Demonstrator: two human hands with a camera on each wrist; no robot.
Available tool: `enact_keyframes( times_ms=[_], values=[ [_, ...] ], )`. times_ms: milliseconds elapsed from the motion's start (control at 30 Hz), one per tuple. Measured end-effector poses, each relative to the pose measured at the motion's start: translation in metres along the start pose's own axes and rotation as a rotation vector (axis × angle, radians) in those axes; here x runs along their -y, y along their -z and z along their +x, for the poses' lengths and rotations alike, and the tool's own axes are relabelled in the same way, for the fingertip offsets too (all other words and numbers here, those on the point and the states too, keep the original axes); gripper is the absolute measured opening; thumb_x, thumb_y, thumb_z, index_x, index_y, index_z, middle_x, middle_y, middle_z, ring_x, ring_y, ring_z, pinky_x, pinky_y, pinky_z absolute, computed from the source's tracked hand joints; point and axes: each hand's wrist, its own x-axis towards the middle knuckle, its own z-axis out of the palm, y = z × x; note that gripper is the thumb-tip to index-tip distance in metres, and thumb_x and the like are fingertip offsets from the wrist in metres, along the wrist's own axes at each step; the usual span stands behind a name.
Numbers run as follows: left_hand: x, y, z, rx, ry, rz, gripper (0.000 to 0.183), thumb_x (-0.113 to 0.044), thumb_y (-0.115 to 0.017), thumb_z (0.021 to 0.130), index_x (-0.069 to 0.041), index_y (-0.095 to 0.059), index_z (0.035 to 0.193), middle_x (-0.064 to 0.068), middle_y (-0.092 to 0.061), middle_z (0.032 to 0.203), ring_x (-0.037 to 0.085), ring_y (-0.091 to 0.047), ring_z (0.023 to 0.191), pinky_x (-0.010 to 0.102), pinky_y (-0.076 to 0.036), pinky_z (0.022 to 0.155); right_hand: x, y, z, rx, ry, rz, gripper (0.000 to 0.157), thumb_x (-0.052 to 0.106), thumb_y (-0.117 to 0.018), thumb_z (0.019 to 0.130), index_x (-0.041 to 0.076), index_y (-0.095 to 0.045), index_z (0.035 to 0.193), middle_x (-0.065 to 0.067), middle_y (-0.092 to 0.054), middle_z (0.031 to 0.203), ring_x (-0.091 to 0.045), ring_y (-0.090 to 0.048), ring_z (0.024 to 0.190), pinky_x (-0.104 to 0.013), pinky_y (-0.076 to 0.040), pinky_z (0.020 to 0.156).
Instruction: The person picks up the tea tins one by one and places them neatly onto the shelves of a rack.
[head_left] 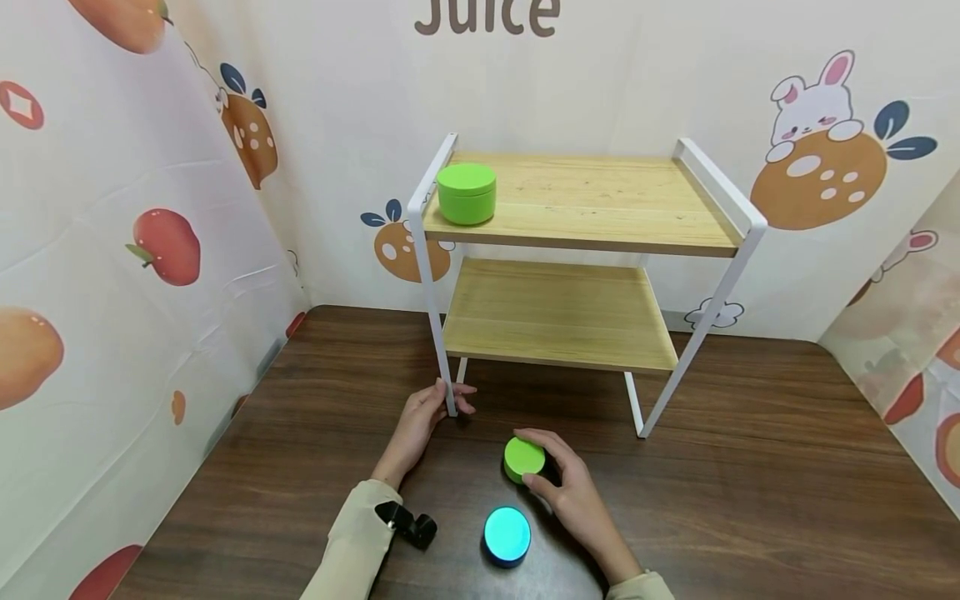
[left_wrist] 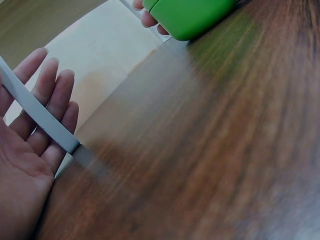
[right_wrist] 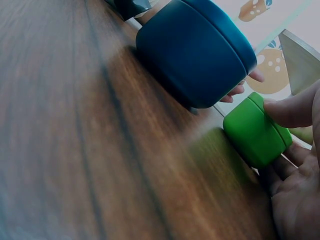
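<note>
A two-tier shelf rack with wooden boards and white metal side frames stands on the table. My left hand holds the bottom of its front left leg, the fingers passing behind the leg. In front of the rack, my right hand grips a small green round lidded tin between thumb and fingers, low at the tabletop. Nearer to me sits a blue lidded tin, untouched; it looms large in the right wrist view. A larger green tin stands at the left end of the upper shelf.
The dark wood-grain table runs back to a printed wall cloth. Another cloth hangs along the left side. A black wrist camera sits on the left sleeve. The rack's lower board lies under the upper one.
</note>
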Motion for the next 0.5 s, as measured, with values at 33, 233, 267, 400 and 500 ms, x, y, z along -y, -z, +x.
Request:
enact_keyframes(
  times_ms=[33,233,267,400,500],
  values=[
    [0.0,0.0,0.0,0.0,0.001,-0.001,0.072,-0.048,-0.028,0.116,0.012,-0.066,0.128,0.035,-0.068,0.12,0.015,-0.074,0.106,0.027,-0.05,0.104,0.0,0.0,0.0,-0.002,-0.002,0.0,0.053,0.007,-0.077,0.093,0.013,-0.063,0.144,-0.009,-0.062,0.147,-0.025,-0.055,0.139,-0.022,-0.042,0.111],
    [0.0002,0.0002,-0.0002,0.001,-0.001,0.0,0.072,-0.048,-0.028,0.116,0.012,-0.067,0.128,0.034,-0.069,0.118,0.014,-0.074,0.105,0.027,-0.051,0.103,-0.0004,-0.0002,0.0,-0.003,-0.003,-0.003,0.053,0.006,-0.077,0.093,0.012,-0.063,0.144,-0.009,-0.062,0.147,-0.025,-0.055,0.138,-0.021,-0.042,0.111],
    [0.0006,0.0002,-0.0001,0.003,-0.003,0.002,0.072,-0.047,-0.028,0.116,0.013,-0.066,0.128,0.035,-0.068,0.119,0.014,-0.074,0.105,0.027,-0.051,0.103,-0.0005,-0.0002,-0.0001,-0.001,-0.003,-0.003,0.053,0.006,-0.076,0.093,0.012,-0.063,0.145,-0.009,-0.062,0.147,-0.024,-0.055,0.138,-0.021,-0.042,0.111],
    [0.0009,0.0004,-0.0002,0.005,-0.001,-0.001,0.073,-0.048,-0.028,0.116,0.013,-0.065,0.129,0.036,-0.067,0.121,0.014,-0.073,0.105,0.027,-0.05,0.104,-0.0009,-0.0002,-0.0003,0.002,0.003,-0.005,0.053,0.007,-0.076,0.094,0.012,-0.063,0.145,-0.009,-0.062,0.148,-0.024,-0.055,0.138,-0.021,-0.042,0.111],
    [0.0007,0.0005,-0.0003,0.003,0.002,-0.003,0.072,-0.048,-0.028,0.116,0.012,-0.066,0.129,0.035,-0.068,0.119,0.014,-0.073,0.105,0.027,-0.05,0.104,-0.0013,-0.0001,-0.0002,0.002,0.01,-0.005,0.053,0.008,-0.076,0.094,0.011,-0.063,0.145,-0.01,-0.062,0.147,-0.023,-0.055,0.138,-0.021,-0.042,0.11]
  ],
)
